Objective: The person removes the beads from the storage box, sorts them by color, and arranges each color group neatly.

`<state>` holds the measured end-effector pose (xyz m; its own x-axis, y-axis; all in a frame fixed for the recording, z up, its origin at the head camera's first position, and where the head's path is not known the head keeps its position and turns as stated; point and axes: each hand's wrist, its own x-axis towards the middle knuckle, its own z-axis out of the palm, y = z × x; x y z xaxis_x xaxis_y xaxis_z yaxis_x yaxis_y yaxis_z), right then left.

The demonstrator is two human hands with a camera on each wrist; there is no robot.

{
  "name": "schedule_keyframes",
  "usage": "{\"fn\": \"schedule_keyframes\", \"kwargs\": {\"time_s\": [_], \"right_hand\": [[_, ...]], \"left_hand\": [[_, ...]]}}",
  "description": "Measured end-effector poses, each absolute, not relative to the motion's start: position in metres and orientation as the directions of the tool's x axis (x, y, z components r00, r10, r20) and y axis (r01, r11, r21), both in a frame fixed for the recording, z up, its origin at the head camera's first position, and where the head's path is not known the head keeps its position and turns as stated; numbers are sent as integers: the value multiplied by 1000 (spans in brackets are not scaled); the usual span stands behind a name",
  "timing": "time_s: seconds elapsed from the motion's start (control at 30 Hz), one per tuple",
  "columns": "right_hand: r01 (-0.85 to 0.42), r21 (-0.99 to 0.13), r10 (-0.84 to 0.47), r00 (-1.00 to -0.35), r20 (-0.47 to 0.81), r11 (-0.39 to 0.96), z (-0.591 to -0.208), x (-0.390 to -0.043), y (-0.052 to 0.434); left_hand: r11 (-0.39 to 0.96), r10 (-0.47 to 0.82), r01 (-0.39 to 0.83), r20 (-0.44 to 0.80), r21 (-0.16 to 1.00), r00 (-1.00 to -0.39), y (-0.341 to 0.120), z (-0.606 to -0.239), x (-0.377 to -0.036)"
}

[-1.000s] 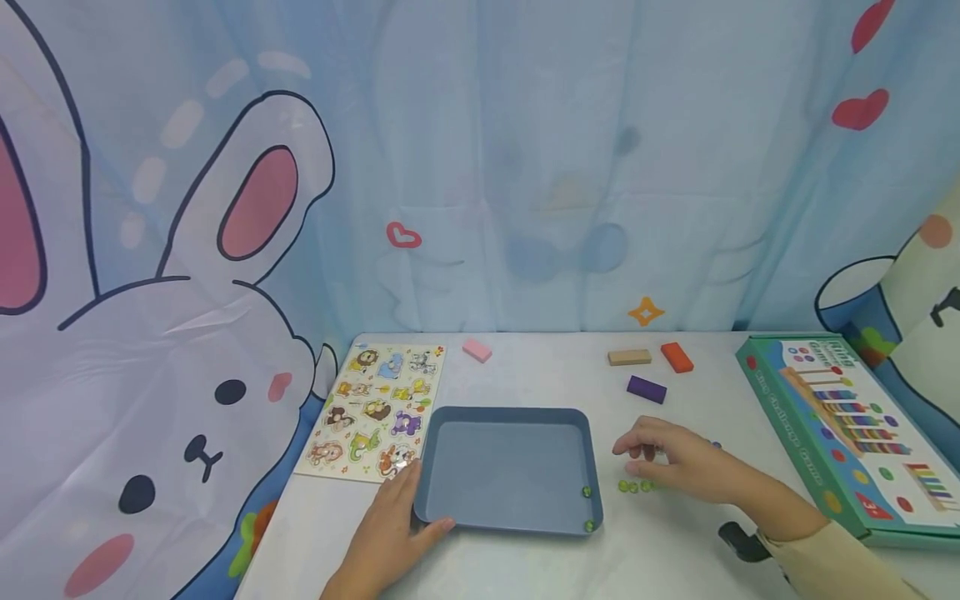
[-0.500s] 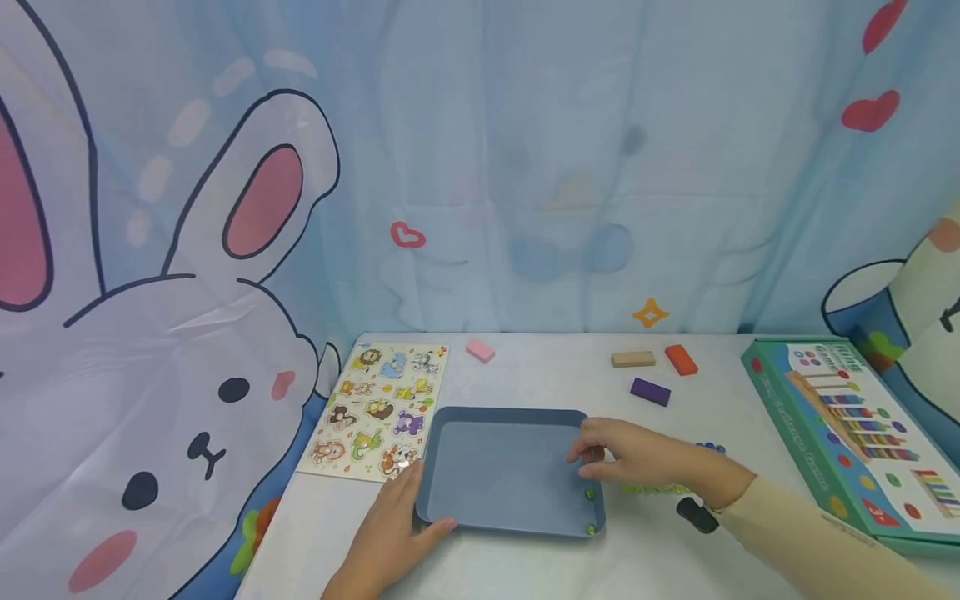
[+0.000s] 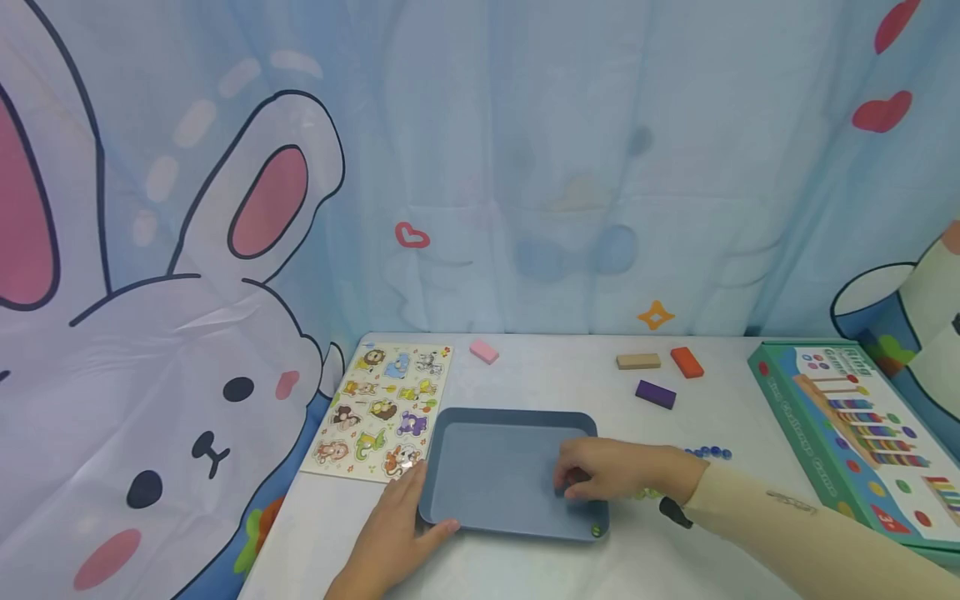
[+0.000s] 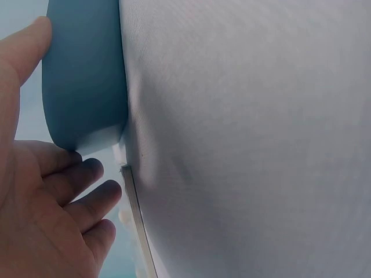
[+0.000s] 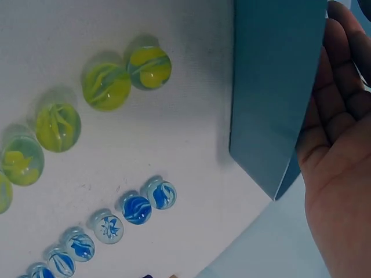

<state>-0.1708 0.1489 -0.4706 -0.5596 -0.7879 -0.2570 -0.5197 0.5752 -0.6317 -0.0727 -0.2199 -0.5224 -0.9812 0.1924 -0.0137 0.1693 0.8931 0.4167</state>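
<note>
A blue-grey tray (image 3: 513,467) lies on the table. Against its front left corner rests my left hand (image 3: 395,533), fingers loosely extended along the left side and thumb at the front rim. The left wrist view shows that thumb touching the rim. Inside the tray's right part is my right hand (image 3: 600,471), fingers bent down with thumb and forefinger close together. What looks like a small dark marble shows at their tips, mostly hidden. One green marble (image 3: 596,530) lies in the front right corner. Outside the tray are rows of yellow-green marbles (image 5: 107,87) and blue marbles (image 5: 137,208).
An animal puzzle board (image 3: 378,412) is left of the tray. Farther back lie pink (image 3: 483,351), tan (image 3: 638,361), red (image 3: 687,362) and purple (image 3: 656,394) blocks. A green game box (image 3: 862,442) stands at the right, with a patterned curtain (image 3: 525,167) behind.
My right hand has moved left from beside the marbles, over the tray's right rim and down into the tray. It now covers one green marble seen earlier. My left hand stays put.
</note>
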Motion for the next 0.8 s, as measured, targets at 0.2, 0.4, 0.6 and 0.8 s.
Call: {"fn": "schedule_keyframes", "kwargs": {"time_s": [0.2,0.4,0.6,0.8], "right_hand": [[-553,-572,-782,-546,-301,606,-472,-166,144],[-558,-531,-765,-541,-349,637,-472,-163,142],[-564,-516,-763,-523,-380,644,-475,-160,141],[-557,-524,-764,-490,-419,645,-473,-154,139]], "left_hand": [[890,190,168,-10,424,-982,-219,-522,-72],[891,193,173,-5,419,-981,-220,-523,-72],[897,195,178,0,405,-981,-221,-525,-72],[900,192,172,-12,401,-981,-221,-526,-73]]}}
